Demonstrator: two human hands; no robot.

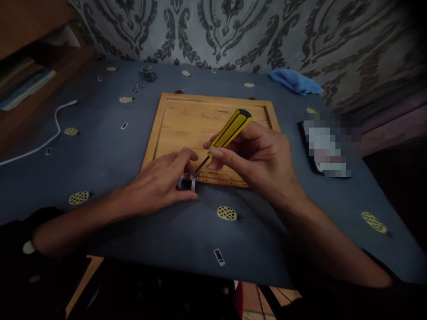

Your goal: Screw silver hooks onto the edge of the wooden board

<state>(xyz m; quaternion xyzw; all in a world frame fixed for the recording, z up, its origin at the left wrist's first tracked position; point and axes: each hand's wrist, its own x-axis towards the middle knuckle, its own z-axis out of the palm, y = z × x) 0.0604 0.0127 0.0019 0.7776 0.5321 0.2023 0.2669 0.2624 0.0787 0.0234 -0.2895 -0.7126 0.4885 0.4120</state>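
My right hand (267,158) grips a screwdriver (231,129) with a yellow and black handle, tilted down to the left. Its tip meets a small shiny metal hook-like piece (193,181) at the near edge of a wooden board (190,126). Thumb and fingers of my left hand (163,178) close around that piece and a similar one beside it, partly hiding both. The board lies on the table with a raised frame around its face. A row of small dark holes runs along its near edge, to the right of the metal pieces.
Small dark metal parts (147,74) and several loose bits (135,86) lie at the back left. A blue cloth (295,81) rests near the wall, with a phone (325,149) at the right. A white cable (58,124) crosses the left of the patterned table (110,151).
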